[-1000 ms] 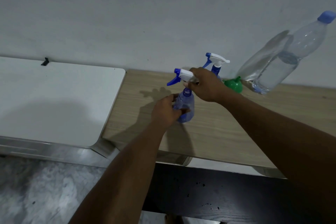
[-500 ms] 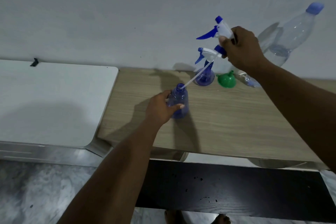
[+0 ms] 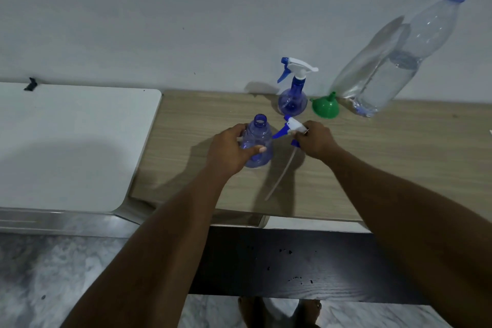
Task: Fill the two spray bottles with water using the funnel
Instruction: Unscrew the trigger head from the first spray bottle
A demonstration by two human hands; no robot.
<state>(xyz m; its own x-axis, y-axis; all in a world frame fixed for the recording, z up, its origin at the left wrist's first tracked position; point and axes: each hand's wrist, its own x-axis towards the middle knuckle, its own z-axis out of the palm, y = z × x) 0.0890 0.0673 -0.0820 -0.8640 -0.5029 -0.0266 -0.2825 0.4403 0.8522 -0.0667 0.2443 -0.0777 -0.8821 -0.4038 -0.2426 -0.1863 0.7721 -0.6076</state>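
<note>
**Station check: one spray bottle uncapped, both hands engaged**

Hand pose. I see the left hand (image 3: 231, 150) wrapped round the uncapped spray bottle (image 3: 259, 141), its fingers (image 3: 237, 129) curled on the far side and the thumb across the near side. This bottle stands upright on the wooden surface (image 3: 399, 154) with its mouth open. The right hand (image 3: 316, 141) sits just right of it, fingers clamped on the loose trigger head (image 3: 290, 126). The nozzle points towards the uncapped bottle. The dip tube (image 3: 282, 176) slants down towards me. It is blurred, and I cannot tell whether its tip touches the surface.

Count. Two spray bottles: the one in hand, and the capped spray bottle (image 3: 292, 98) with its trigger head fitted, upright at the rear by the wall (image 3: 186, 21). One green funnel (image 3: 325, 107), mouth down and spout up, just beside the capped bottle on its right. One large water bottle (image 3: 394, 72), blue cap on, partly filled, next right of the funnel against the wall.

Edges and room. The uncapped bottle stands near the left end of the surface, where the wood meets a white top (image 3: 66, 141). Both forearms cross the front edge. A dark shelf (image 3: 292, 261) lies below that edge. A broad stretch of bare wood runs right of the right hand, in front of the funnel and water bottle
</note>
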